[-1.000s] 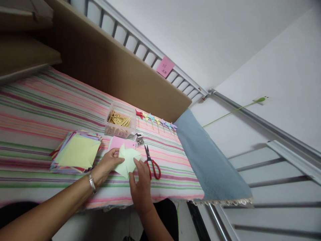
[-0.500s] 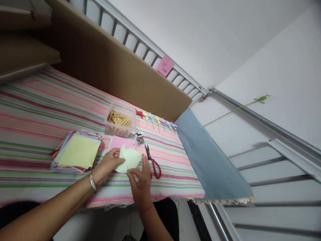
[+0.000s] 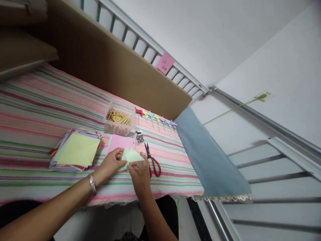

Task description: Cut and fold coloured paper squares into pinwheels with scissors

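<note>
A pale green sheet of paper [image 3: 132, 155], partly folded, is held between my two hands above the striped cloth. My left hand [image 3: 114, 162], with a silver bracelet at the wrist, pinches its left side. From the right, my right hand [image 3: 140, 172] grips the paper's lower right part, fingers close to its middle. Just beyond the paper lies a pink sheet [image 3: 119, 142]. Scissors with red handles [image 3: 152, 160] lie right beside my right hand, blades pointing away. A stack of coloured paper squares [image 3: 76, 149], pale yellow on top, sits left of my left hand.
A clear plastic box [image 3: 119, 118] holds gold-coloured fasteners or sticks. Near it is a small clear packet [image 3: 139, 138]. Several small paper pinwheels on sticks [image 3: 157, 118] line the brown board [image 3: 130, 72]. A blue cloth [image 3: 208, 157] covers the right end.
My right hand has moved slightly up and in, bringing a part of the green paper toward its middle. The paper now looks narrower and more folded.
</note>
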`<state>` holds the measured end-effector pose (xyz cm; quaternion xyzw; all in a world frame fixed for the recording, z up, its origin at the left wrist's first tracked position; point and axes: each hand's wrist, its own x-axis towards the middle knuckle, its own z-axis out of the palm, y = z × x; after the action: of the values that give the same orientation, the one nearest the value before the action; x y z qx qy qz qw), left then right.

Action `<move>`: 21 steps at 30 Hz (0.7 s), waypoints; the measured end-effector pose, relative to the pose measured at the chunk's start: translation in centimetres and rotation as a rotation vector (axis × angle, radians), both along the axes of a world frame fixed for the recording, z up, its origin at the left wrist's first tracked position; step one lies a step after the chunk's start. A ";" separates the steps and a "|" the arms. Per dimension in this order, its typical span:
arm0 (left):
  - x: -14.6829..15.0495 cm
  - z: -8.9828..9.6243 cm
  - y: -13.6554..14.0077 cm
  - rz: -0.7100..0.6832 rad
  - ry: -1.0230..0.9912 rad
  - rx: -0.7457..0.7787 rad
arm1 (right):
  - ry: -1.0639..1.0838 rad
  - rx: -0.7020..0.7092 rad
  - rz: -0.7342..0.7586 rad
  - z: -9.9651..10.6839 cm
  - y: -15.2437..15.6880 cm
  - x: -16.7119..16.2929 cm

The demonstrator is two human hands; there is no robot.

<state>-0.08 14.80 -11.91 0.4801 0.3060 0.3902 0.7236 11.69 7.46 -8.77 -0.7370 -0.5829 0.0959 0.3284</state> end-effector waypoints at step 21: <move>-0.3 1.0 0.1 0.070 -0.055 -0.240 | -0.353 0.266 0.278 0.3 -2.7 1.2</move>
<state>-0.41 14.90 -10.90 0.3683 0.3470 0.3890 0.7698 12.91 4.72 -8.43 -0.6053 -0.7345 -0.0676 0.2992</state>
